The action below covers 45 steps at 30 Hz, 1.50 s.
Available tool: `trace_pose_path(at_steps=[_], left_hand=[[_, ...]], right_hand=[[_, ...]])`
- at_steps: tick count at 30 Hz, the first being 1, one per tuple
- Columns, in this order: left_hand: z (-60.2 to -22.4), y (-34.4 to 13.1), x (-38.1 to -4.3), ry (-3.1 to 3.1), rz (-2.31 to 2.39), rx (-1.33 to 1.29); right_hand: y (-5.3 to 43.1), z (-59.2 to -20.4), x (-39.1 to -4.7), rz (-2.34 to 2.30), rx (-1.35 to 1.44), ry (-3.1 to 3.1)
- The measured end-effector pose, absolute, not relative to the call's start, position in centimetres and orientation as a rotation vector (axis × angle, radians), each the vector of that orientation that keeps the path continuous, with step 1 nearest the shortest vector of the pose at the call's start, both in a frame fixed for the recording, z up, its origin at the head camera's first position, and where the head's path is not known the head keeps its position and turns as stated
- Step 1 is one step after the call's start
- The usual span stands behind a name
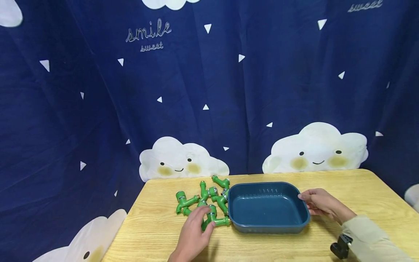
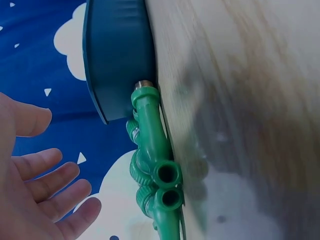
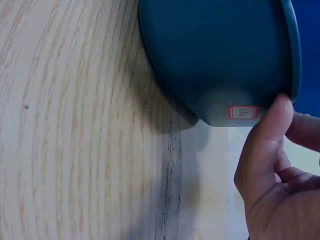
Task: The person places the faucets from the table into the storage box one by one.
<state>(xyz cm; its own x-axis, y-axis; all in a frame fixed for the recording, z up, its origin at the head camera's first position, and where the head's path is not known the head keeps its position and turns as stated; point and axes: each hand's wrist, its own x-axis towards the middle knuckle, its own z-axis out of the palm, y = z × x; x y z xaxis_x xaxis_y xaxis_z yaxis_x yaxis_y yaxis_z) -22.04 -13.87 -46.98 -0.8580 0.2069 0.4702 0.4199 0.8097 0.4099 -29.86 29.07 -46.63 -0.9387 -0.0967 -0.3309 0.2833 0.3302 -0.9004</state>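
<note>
A dark blue plastic basin [image 1: 266, 229] sits on the table, and my right hand [image 1: 322, 205] pinches its right rim between thumb and fingers. In the right wrist view the thumb [image 3: 272, 117] lies against the outer wall near a small red-edged label. Left of the basin several green plastic taps [image 1: 222, 221] with metal threaded ends lie in a loose heap. My left hand [image 1: 194, 233] is over the near side of this heap, thumb and fingers apart. The left wrist view shows the fingers loosely bent beside the taps [image 2: 152, 125], with nothing held. Part of the heap is hidden behind that hand.
The wooden table [image 1: 150, 233] has its back edge against a dark blue curtain [image 1: 196, 72] with clouds and triangles. A small black device [image 1: 341, 246] is at the right sleeve. One tap's threaded end points at the basin's left wall.
</note>
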Motion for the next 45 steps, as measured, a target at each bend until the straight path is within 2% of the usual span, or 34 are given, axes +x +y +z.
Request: trace_pose_path(at_steps=[16,31,45], left_hand=[[-46.3,-15.5,-24.0,-2.656,-0.57,-0.533],[-46.2,-14.6,-25.9,-2.831,-0.483,-0.614],[-47.2,-12.6,-25.9,-2.894,-0.419,-0.446]], right_hand=[[28.8,-46.3,-29.7,-1.603,0.172,2.307],[28.9,-46.5,-29.5,-1.605,0.151,2.308],[28.8,-46.2,-29.6,-1.594,0.167,2.328]])
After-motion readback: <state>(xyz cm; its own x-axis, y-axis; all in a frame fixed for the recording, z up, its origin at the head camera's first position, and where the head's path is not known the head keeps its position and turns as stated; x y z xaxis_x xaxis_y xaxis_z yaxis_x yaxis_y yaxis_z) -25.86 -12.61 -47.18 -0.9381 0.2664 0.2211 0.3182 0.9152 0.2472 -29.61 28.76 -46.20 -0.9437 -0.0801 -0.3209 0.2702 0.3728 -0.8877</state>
